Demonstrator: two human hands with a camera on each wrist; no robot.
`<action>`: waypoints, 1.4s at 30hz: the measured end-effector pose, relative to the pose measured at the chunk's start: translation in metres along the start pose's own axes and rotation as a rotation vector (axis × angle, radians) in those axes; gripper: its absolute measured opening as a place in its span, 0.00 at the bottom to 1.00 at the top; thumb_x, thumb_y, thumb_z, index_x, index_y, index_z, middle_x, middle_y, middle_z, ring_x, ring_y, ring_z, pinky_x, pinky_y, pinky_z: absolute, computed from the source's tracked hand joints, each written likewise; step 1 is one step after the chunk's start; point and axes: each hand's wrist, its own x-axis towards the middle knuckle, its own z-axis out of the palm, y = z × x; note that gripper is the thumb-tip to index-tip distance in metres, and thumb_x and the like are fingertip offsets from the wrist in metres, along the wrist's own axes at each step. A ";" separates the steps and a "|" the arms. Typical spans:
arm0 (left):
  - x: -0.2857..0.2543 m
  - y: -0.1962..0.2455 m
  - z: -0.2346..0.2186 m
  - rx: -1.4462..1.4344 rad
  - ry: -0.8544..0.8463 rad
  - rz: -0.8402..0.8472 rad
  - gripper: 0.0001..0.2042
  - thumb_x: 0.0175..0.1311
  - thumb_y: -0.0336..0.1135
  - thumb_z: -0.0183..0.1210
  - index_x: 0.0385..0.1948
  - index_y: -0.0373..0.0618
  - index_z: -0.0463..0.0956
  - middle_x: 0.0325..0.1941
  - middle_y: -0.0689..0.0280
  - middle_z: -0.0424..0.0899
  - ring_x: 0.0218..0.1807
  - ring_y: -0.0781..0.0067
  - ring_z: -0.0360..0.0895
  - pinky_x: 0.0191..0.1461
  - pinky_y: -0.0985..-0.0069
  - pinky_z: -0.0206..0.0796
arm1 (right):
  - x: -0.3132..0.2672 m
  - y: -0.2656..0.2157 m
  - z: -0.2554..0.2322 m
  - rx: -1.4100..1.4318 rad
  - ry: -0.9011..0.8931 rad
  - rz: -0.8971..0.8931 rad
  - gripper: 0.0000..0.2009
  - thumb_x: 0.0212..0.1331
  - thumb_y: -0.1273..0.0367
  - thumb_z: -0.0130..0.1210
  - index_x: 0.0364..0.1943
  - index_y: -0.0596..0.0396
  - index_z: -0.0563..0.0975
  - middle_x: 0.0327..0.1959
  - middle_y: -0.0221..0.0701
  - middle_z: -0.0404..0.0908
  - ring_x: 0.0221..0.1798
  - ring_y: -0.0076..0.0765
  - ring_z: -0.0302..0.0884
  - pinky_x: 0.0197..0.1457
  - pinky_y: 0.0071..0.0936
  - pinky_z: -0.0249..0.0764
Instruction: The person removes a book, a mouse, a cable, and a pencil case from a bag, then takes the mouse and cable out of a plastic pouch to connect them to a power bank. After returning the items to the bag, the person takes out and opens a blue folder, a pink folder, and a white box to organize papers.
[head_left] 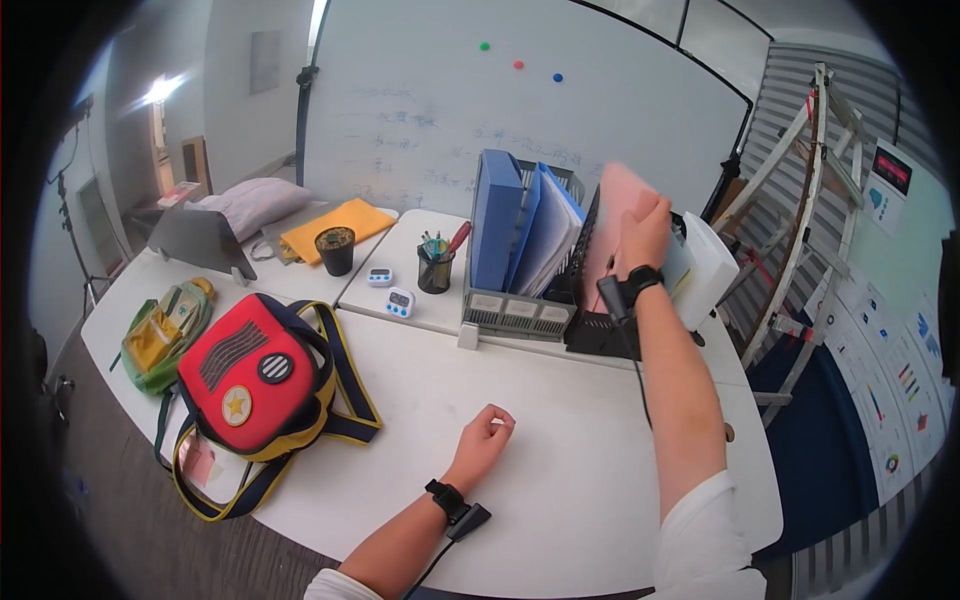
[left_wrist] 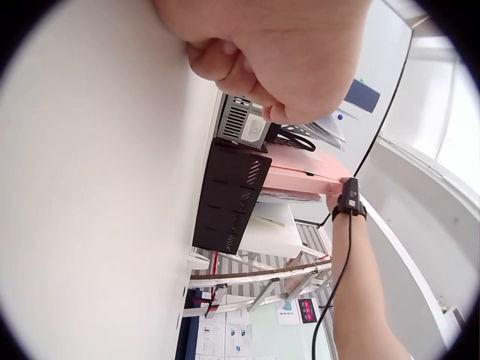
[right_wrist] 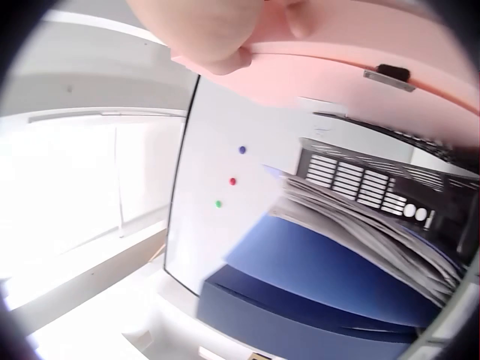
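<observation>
My right hand point(head_left: 645, 235) grips the top of a pink file folder point(head_left: 612, 215), fingers curled over its edge. The folder stands in a black file rack point(head_left: 605, 335), and its dark clasp point(right_wrist: 390, 76) shows in the right wrist view. Left of it, a grey file rack point(head_left: 520, 315) holds a blue file box point(head_left: 497, 220) and a blue folder point(head_left: 535, 235) of papers. My left hand point(head_left: 480, 448) is at the white table point(head_left: 560, 440), fingers loosely curled with nothing in them; the left wrist view shows it close over the tabletop.
A red backpack point(head_left: 245, 370) and a small green bag point(head_left: 165, 335) lie at the left. Behind them are a potted plant point(head_left: 336, 255), two timers point(head_left: 399, 302) and a pen holder point(head_left: 434, 272). A whiteboard point(head_left: 420, 90) stands behind, a ladder point(head_left: 800, 230) at right.
</observation>
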 end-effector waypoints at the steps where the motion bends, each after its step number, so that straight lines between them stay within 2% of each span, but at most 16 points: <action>1: -0.001 0.001 0.001 0.024 -0.013 -0.004 0.06 0.76 0.36 0.58 0.43 0.45 0.77 0.22 0.75 0.77 0.25 0.86 0.64 0.29 0.77 0.57 | 0.013 -0.006 -0.008 0.039 0.094 -0.072 0.25 0.59 0.65 0.62 0.59 0.58 0.68 0.54 0.53 0.83 0.55 0.68 0.83 0.57 0.57 0.80; 9: -0.002 0.004 0.001 -0.059 -0.036 -0.004 0.04 0.78 0.33 0.56 0.43 0.45 0.76 0.22 0.78 0.73 0.26 0.87 0.62 0.31 0.79 0.56 | 0.055 -0.075 -0.188 0.392 0.278 -0.320 0.28 0.63 0.63 0.68 0.59 0.64 0.68 0.49 0.48 0.83 0.50 0.53 0.85 0.57 0.43 0.79; 12: 0.000 0.012 -0.001 -0.155 0.116 0.179 0.02 0.79 0.29 0.55 0.46 0.45 0.75 0.28 0.78 0.69 0.30 0.88 0.60 0.33 0.81 0.56 | 0.033 -0.043 -0.232 0.519 0.156 -0.342 0.24 0.66 0.66 0.66 0.60 0.63 0.68 0.51 0.42 0.82 0.52 0.38 0.83 0.58 0.36 0.78; 15: -0.022 0.089 -0.009 -0.268 0.317 0.395 0.02 0.79 0.28 0.54 0.47 0.45 0.73 0.36 0.75 0.69 0.35 0.87 0.62 0.37 0.83 0.57 | -0.039 -0.025 -0.276 0.833 -0.237 -0.152 0.20 0.72 0.70 0.60 0.61 0.61 0.68 0.52 0.34 0.80 0.54 0.25 0.78 0.60 0.28 0.76; 17: -0.030 0.131 -0.010 -0.196 0.393 0.699 0.07 0.78 0.29 0.54 0.53 0.47 0.72 0.39 0.74 0.70 0.35 0.86 0.62 0.38 0.84 0.57 | -0.079 -0.014 -0.294 0.889 -0.434 -0.019 0.20 0.73 0.68 0.59 0.62 0.61 0.68 0.52 0.33 0.79 0.53 0.22 0.77 0.57 0.24 0.75; 21: -0.053 0.220 0.010 0.602 0.123 0.964 0.21 0.69 0.26 0.58 0.64 0.40 0.70 0.59 0.58 0.77 0.60 0.60 0.76 0.63 0.67 0.68 | -0.154 0.010 -0.282 0.979 -0.708 0.153 0.17 0.74 0.69 0.57 0.60 0.62 0.68 0.50 0.32 0.81 0.49 0.20 0.78 0.54 0.23 0.76; 23: -0.052 0.215 0.040 0.770 -0.021 0.966 0.26 0.66 0.28 0.63 0.67 0.39 0.71 0.68 0.52 0.75 0.71 0.47 0.71 0.72 0.57 0.65 | -0.182 0.011 -0.280 1.105 -0.734 0.305 0.17 0.75 0.70 0.56 0.60 0.63 0.68 0.51 0.34 0.82 0.50 0.21 0.79 0.55 0.24 0.77; 25: -0.050 0.199 0.059 0.877 -0.014 0.968 0.25 0.66 0.32 0.65 0.65 0.39 0.72 0.65 0.51 0.76 0.69 0.46 0.72 0.73 0.55 0.65 | -0.206 0.018 -0.274 1.099 -0.725 0.342 0.17 0.74 0.70 0.55 0.60 0.64 0.68 0.51 0.35 0.83 0.50 0.21 0.80 0.55 0.24 0.78; 27: -0.045 0.186 0.068 0.714 -0.103 0.794 0.25 0.67 0.34 0.67 0.64 0.38 0.73 0.65 0.51 0.76 0.68 0.45 0.72 0.73 0.57 0.65 | -0.219 0.023 -0.271 1.092 -0.712 0.378 0.17 0.74 0.71 0.55 0.60 0.65 0.68 0.52 0.37 0.83 0.51 0.22 0.81 0.55 0.24 0.78; 31: -0.044 0.168 0.072 0.583 -0.097 0.602 0.18 0.69 0.34 0.66 0.55 0.37 0.74 0.55 0.54 0.77 0.60 0.55 0.75 0.67 0.65 0.67 | -0.242 0.039 -0.265 1.121 -0.755 0.530 0.17 0.74 0.70 0.55 0.60 0.66 0.69 0.52 0.39 0.84 0.51 0.23 0.82 0.55 0.24 0.78; 32: -0.039 0.155 0.071 0.487 -0.093 0.605 0.14 0.74 0.35 0.63 0.51 0.38 0.72 0.46 0.64 0.76 0.50 0.72 0.73 0.58 0.74 0.68 | -0.249 0.043 -0.263 1.111 -0.781 0.583 0.17 0.74 0.70 0.54 0.59 0.66 0.69 0.52 0.39 0.84 0.51 0.24 0.82 0.55 0.24 0.78; 35: -0.043 0.153 0.068 0.239 -0.235 0.317 0.12 0.79 0.40 0.60 0.49 0.41 0.71 0.41 0.72 0.72 0.43 0.85 0.68 0.49 0.83 0.65 | -0.264 0.052 -0.259 1.079 -0.838 0.648 0.17 0.77 0.68 0.51 0.60 0.67 0.70 0.53 0.39 0.83 0.53 0.26 0.81 0.57 0.25 0.78; 36: -0.040 0.149 0.066 0.230 -0.259 0.346 0.12 0.82 0.42 0.56 0.47 0.44 0.69 0.38 0.77 0.68 0.40 0.90 0.63 0.44 0.87 0.60 | -0.268 0.056 -0.259 1.059 -0.854 0.673 0.17 0.77 0.67 0.52 0.59 0.67 0.71 0.52 0.38 0.82 0.52 0.26 0.81 0.57 0.25 0.77; 39: -0.038 0.151 0.053 0.099 -0.334 0.235 0.11 0.82 0.41 0.56 0.48 0.42 0.70 0.38 0.72 0.69 0.42 0.83 0.65 0.48 0.81 0.65 | -0.276 0.064 -0.254 1.038 -0.876 0.740 0.17 0.76 0.65 0.53 0.58 0.66 0.73 0.50 0.36 0.82 0.50 0.25 0.80 0.56 0.25 0.78; 41: -0.037 0.151 0.046 0.108 -0.330 0.229 0.12 0.83 0.43 0.54 0.44 0.44 0.69 0.37 0.75 0.70 0.41 0.88 0.64 0.44 0.84 0.61 | -0.280 0.072 -0.249 1.036 -0.890 0.785 0.17 0.76 0.64 0.53 0.57 0.65 0.74 0.49 0.35 0.82 0.49 0.25 0.80 0.56 0.26 0.78; 42: -0.032 0.145 0.036 0.168 -0.202 0.311 0.12 0.84 0.44 0.53 0.42 0.46 0.70 0.36 0.75 0.68 0.39 0.86 0.64 0.45 0.83 0.61 | -0.281 0.080 -0.245 1.016 -0.892 0.809 0.19 0.75 0.62 0.55 0.57 0.66 0.73 0.50 0.37 0.82 0.50 0.27 0.80 0.55 0.28 0.78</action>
